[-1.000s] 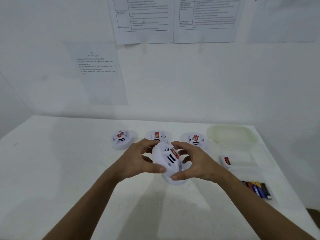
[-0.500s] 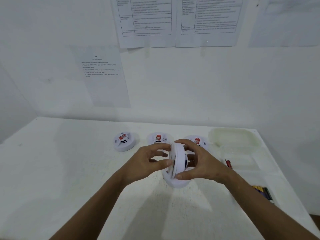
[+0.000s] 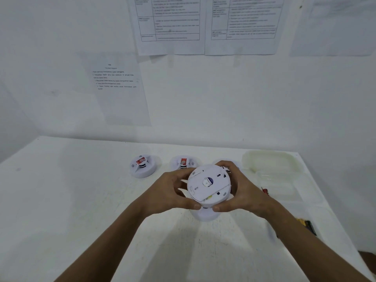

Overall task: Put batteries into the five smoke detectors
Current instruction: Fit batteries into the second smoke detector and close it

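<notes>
Smoke detector (image 3: 209, 185) is gripped above the table (image 3: 81, 200), its flat back turned toward the camera, between left hand (image 3: 169, 192) and right hand (image 3: 243, 190), fingers curled round opposite rims, batteries (image 3: 307, 226) nearest the right hand.

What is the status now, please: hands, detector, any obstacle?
Left hand and right hand both grip one smoke detector, back side facing up. Batteries lie at the right, untouched. Nothing blocking.

smoke detector (image 3: 209, 185) turned over in both hands, flat back now facing up
</notes>
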Tool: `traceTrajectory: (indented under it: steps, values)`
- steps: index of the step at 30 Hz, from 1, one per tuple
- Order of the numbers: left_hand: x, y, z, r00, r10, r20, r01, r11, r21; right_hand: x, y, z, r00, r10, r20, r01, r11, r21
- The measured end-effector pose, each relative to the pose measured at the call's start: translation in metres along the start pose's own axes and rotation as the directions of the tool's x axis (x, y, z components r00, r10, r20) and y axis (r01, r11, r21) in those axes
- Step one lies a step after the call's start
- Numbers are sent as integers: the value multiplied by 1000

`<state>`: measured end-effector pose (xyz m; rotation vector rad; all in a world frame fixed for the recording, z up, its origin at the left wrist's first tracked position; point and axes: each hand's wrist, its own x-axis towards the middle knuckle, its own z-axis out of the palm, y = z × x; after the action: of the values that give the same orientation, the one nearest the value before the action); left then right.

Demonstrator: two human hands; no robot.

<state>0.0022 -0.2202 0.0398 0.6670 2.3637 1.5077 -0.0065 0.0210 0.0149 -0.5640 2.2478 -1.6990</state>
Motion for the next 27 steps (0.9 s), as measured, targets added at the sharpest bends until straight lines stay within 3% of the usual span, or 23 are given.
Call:
traceTrajectory:
  steps: [10,20,27]
  values:
    - [7,3,-6,992,-62,108,62,998,-5,-6,3,-8,998,-55,30,59,989,-132]
    - [2,-4,7,993,-116,5,114,970,-214,-10,5,-8,992,-97,-75,90,992,-86]
    - [3,-4,7,993,-114,1,113,983,-148,-10,9,-9,995,-76,-68,70,994,-81]
